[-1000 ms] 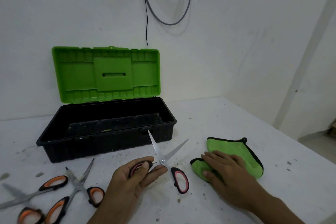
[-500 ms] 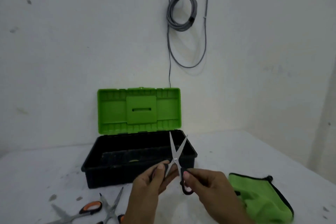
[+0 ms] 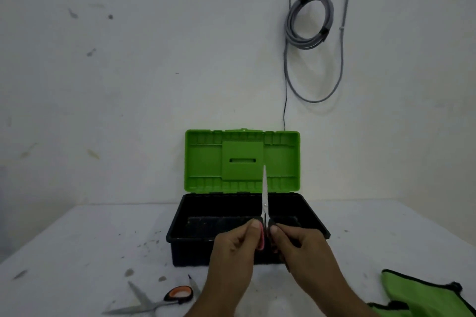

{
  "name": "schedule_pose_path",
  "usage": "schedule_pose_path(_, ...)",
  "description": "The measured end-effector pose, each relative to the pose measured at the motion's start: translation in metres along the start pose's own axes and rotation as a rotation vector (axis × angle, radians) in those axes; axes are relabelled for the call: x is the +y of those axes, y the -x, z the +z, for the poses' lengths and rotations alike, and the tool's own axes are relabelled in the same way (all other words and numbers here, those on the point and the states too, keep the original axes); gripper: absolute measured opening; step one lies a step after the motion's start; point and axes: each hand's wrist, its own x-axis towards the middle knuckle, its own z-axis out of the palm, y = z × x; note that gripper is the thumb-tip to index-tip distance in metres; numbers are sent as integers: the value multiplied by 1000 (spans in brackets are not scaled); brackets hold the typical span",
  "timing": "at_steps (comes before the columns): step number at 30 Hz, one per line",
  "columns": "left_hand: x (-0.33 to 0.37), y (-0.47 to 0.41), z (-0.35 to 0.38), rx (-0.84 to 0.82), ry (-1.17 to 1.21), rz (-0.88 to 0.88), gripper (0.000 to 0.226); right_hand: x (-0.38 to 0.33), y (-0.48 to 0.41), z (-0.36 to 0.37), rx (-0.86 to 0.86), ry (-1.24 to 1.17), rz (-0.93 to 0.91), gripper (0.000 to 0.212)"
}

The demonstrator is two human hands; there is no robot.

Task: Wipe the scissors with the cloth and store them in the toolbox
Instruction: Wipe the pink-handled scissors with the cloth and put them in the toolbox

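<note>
Scissors (image 3: 264,203): blades shut together, tip pointing straight up, raised off the worktop (image 3: 77,252) in front of the toolbox (image 3: 177,229). From the head view the blades overlap the lid (image 3: 203,162).
Left grip (image 3: 231,257): closed on the left handle loop, whose pink lining shows beside my thumb. Fingers are curled and the thumb tip lies against the loop's upper edge.
Right grip (image 3: 301,252): closed on the right handle loop, which is black and mostly hidden under my fingers. The thumb is pressed near the pivot end.
Toolbox: black tray, open, standing on the worktop against the wall. The green lid is upright behind it. Tray contents are too dark to tell.
Cloth (image 3: 417,293): green with black edging, lying on the worktop at the lower right, well apart from both grips — untouched.
Spare scissors (image 3: 159,301): orange-and-black handle, blades spread, flat on the worktop at the lower left, near my left forearm.
Cable coil (image 3: 309,20): grey, hanging on the wall above and right of the toolbox.
</note>
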Motion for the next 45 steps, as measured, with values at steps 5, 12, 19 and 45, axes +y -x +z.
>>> schedule_pose_path(5,2,-22,-20,-117,56,-89,38,-5,-22,13,-124,43,-61,39)
schedule_pose_path(12,-26,-53,-71,-83,-291,-23,23,9,-81,18,-357,114,43,32)
schedule_pose_path(19,-44,-73,-125,92,-701,64,18,48,-150,46,-439,141,112,42)
schedule_pose_path(45,-76,-74,-161,131,-784,152,40,109,-219,132,-564,708,240,23)
